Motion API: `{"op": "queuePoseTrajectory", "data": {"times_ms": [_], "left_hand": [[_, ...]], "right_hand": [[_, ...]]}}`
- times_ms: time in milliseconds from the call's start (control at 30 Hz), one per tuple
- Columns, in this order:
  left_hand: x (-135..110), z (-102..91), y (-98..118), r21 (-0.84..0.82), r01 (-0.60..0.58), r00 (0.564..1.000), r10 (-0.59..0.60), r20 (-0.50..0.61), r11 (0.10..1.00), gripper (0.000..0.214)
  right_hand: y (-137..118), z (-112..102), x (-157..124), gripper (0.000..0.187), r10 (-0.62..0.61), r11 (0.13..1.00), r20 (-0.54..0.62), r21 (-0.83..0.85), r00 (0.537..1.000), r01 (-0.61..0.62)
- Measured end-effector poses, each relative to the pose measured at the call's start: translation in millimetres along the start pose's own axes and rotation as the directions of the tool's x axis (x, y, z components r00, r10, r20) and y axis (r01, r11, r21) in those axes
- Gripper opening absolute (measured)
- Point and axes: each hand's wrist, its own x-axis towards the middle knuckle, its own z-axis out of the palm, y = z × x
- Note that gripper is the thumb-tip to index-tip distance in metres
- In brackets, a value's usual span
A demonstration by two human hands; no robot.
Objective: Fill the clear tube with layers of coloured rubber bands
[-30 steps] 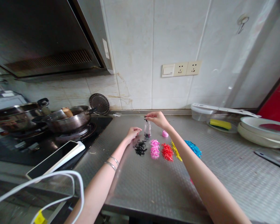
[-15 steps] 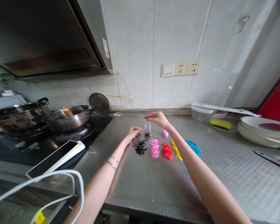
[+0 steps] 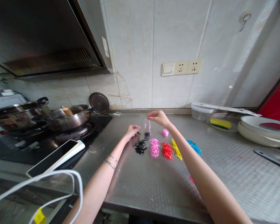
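A clear plastic bottle [image 3: 147, 127] stands upright on the counter with dark bands at its bottom. At its mouth is my right hand [image 3: 160, 118], fingertips pinched together; whatever they hold is hidden. Left of the bottle, my left hand [image 3: 132, 131] is closed in a pinch on a small black rubber band [image 3: 138, 133]. Just below lies a pile of black rubber bands [image 3: 140, 147]. Piles of pink bands [image 3: 154, 148], red bands [image 3: 167, 151], yellow bands [image 3: 176, 149] and blue bands [image 3: 194, 147] run to the right, partly behind my right forearm. A pink cap [image 3: 165, 132] sits near the bottle.
Two metal pans [image 3: 67, 119] stand on the stove [image 3: 102, 124] at left. A phone [image 3: 52, 157] on a white stand and a white cable [image 3: 80, 183] are near the front left. At right are a plastic tub [image 3: 202, 113], a yellow sponge [image 3: 220, 123] and stacked plates [image 3: 263, 133].
My right hand has lowered slightly to the bottle's mouth, and the black band seen at its fingertips no longer shows. My left hand has barely shifted.
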Motion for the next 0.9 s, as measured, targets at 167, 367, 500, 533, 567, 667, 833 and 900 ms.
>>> {"op": "queuePoseTrajectory", "data": {"times_ms": [167,367,500,533,567,667,833,900], "left_hand": [[3.6,-6.7,-2.7,0.214,-0.129,0.99,0.113,0.085,0.968,0.014],[0.3,-10.0,-5.3,0.398,-0.276,0.958,0.219,0.183,0.875,0.018],[0.4,-10.0,-4.6,0.444,-0.303,0.951,0.234,0.203,0.843,0.015],[0.6,-9.8,-4.9,0.448,-0.306,0.95,0.234,0.208,0.84,0.014],[0.7,-9.5,-5.3,0.451,-0.309,0.948,0.235,0.213,0.837,0.013],[-0.1,-9.3,-6.1,0.453,-0.321,0.946,0.258,0.195,0.832,0.011],[-0.3,-15.7,11.4,0.334,-0.329,0.944,0.318,0.088,0.883,0.011],[0.8,-21.5,29.2,0.221,-0.309,0.951,0.308,0.041,0.925,0.013]], "right_hand": [[-0.8,-10.8,0.7,0.024,-0.016,1.0,-0.047,0.018,0.999,0.017],[7.8,-28.4,-0.7,0.028,0.043,0.999,-0.101,0.018,0.994,-0.041],[14.9,-40.5,-3.0,0.03,0.066,0.998,-0.116,0.022,0.991,-0.064],[15.7,-43.1,-3.7,0.03,0.073,0.997,-0.119,0.024,0.99,-0.07],[16.1,-45.4,-4.4,0.03,0.08,0.997,-0.122,0.026,0.989,-0.077],[15.4,-50.3,-6.0,0.03,0.094,0.995,-0.13,0.037,0.987,-0.09],[11.6,-56.6,-6.3,0.028,0.079,0.997,-0.136,0.034,0.987,-0.075],[10.1,-59.5,-5.8,0.028,0.07,0.997,-0.143,0.022,0.987,-0.068]]}}
